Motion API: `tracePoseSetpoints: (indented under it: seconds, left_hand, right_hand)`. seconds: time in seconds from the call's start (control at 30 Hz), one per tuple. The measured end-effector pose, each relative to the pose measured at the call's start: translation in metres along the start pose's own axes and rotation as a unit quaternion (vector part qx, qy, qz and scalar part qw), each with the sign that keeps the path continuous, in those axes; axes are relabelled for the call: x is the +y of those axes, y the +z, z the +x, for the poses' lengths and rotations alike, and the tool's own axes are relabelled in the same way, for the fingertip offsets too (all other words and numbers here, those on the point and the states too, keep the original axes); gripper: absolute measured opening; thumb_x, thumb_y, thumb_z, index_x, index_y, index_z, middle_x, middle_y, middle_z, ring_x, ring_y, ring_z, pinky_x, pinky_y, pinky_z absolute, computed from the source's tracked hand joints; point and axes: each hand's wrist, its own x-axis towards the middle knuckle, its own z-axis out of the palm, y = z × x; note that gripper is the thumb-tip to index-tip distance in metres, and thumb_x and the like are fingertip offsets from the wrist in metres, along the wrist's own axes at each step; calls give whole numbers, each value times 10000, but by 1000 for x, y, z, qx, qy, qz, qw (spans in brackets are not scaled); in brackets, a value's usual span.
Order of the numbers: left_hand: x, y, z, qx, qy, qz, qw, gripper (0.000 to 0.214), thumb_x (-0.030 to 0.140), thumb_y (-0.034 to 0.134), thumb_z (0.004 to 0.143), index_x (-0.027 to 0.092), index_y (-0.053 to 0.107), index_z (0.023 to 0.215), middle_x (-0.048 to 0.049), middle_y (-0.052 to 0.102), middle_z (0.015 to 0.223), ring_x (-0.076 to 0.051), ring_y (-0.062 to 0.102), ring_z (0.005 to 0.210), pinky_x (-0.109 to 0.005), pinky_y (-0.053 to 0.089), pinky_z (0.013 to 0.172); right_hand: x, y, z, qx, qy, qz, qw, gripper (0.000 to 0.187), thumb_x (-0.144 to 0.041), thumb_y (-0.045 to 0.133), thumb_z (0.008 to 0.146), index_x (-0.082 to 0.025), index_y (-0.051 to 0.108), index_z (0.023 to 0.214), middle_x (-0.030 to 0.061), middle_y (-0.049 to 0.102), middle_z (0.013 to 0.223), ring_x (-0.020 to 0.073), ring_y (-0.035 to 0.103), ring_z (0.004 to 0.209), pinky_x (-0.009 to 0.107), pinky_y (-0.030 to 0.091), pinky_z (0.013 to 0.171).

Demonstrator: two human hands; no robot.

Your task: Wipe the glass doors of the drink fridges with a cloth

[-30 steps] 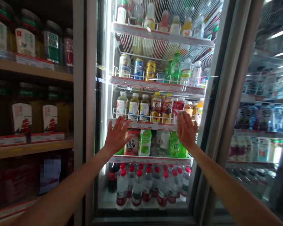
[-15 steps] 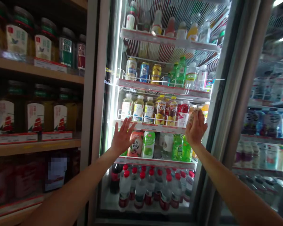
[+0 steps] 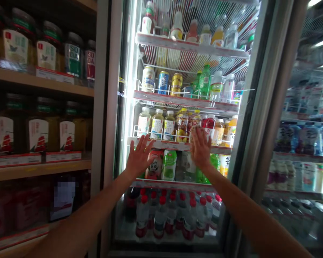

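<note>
My left hand [image 3: 139, 157] is stretched out with its fingers spread, palm toward the glass door [image 3: 181, 204] of a drinks fridge, and it seems to rest on the glass. Under the fingers of my right hand [image 3: 201, 148] is a crumpled beige cloth [image 3: 195, 129], pressed flat to the same door. Most of the cloth is hidden behind that hand. Through the glass, tea bottles [image 3: 169, 126] and red-drink bottles [image 3: 210, 123] stand on the shelf level with my hands.
Wooden shelves with large jars [image 3: 46, 50] stand to the left. A metal door frame [image 3: 269, 107] runs up the right side, with another stocked fridge [image 3: 304, 143] beyond it. Red-capped bottles [image 3: 161, 215] fill the fridge bottom.
My right hand has slid left across the glass with the cloth, from the door's right part toward the middle. My left hand keeps its place.
</note>
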Motion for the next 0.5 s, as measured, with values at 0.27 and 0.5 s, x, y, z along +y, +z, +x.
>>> tracePoseSetpoints:
  seconds: [0.27,0.5]
  left_hand:
    - [-18,-10,0,5,-33,6,999,706,511,451,861,153,245,1434,-163,228,1510,-286,152,1414,-529,149,1125]
    - [-37,-13,-3,10,-73,2,997,811,570,453,840,156,133,1460,-170,204,1517,-286,156,1415,-525,160,1122]
  right_hand:
    - [-5,2,27,-7,-9,4,1000,609,-218,381,896,-253,175,1468,88,364,1475,231,257,1392,510,130,1128]
    - [-32,6,20,-98,-260,43,960,646,-182,428,857,-302,208,1452,27,374,1475,195,238,1399,487,91,1150]
